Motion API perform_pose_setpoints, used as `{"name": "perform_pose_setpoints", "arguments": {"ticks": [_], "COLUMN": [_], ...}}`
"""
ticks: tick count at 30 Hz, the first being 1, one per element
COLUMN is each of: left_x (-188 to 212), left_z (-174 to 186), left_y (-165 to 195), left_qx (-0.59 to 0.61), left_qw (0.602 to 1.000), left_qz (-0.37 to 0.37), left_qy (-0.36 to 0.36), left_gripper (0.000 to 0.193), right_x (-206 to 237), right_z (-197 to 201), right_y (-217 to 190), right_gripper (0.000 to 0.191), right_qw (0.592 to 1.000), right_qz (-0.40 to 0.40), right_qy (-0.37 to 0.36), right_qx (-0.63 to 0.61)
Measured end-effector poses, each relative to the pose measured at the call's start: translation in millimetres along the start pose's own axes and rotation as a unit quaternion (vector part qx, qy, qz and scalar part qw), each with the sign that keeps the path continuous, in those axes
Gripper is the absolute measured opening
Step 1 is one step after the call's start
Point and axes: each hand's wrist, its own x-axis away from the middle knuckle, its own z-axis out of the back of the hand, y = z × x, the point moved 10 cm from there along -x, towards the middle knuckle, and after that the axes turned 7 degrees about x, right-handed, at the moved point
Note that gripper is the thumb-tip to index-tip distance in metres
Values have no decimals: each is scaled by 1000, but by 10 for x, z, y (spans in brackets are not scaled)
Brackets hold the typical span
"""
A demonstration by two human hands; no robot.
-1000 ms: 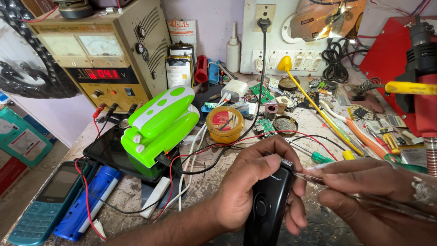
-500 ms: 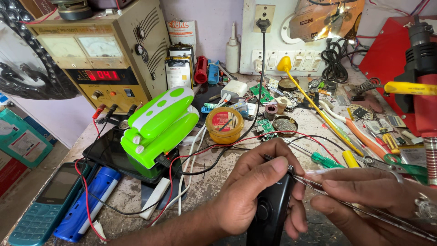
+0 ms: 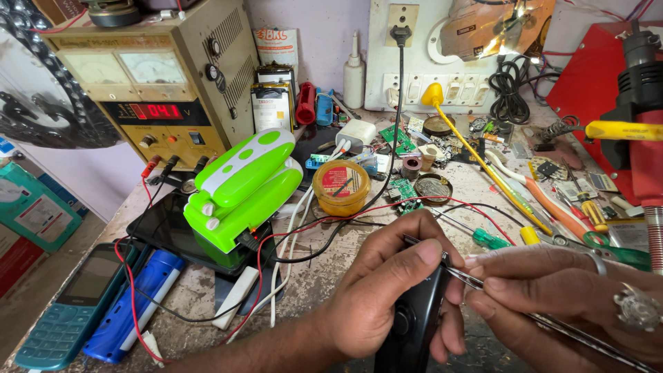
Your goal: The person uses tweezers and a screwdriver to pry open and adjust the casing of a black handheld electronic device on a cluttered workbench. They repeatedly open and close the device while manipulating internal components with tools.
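My left hand [image 3: 397,293] grips a small black handheld device [image 3: 412,330], held upright near the bottom middle of the head view. My right hand [image 3: 559,297] pinches thin metal tweezers [image 3: 552,324], whose tips touch the top edge of the black device beside my left thumb. A ring sits on a right finger. Most of the device is hidden by my fingers.
A green and white gadget [image 3: 242,190] lies on a black tablet, wired with red and black leads to a beige power supply [image 3: 152,83]. A yellow round tin [image 3: 340,186], circuit boards, screwdrivers [image 3: 483,166], a teal phone [image 3: 65,307] and a blue battery pack [image 3: 131,307] crowd the bench.
The black device has turned more edge-on in my left hand. The tweezers have moved in closer to its top edge. My view has shifted slightly.
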Motion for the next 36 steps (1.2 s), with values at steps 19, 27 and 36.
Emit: {"name": "perform_pose_setpoints", "arguments": {"ticks": [19,27,36], "left_x": [-19,-11,-36], "left_z": [-52,-9,68], "left_y": [21,31,-10], "left_qx": [-47,-54,-56], "left_qw": [998,998,997], "left_qz": [3,-20,-24], "left_qy": [33,32,46], "left_gripper": [31,26,24], "right_x": [-74,-94,120], "right_z": [34,-28,-156], "right_y": [25,85,477], "right_gripper": [34,23,22], "right_qw": [998,999,985], "right_qz": [17,-12,-123], "right_qy": [-56,-52,-84], "right_qx": [17,4,-84]}}
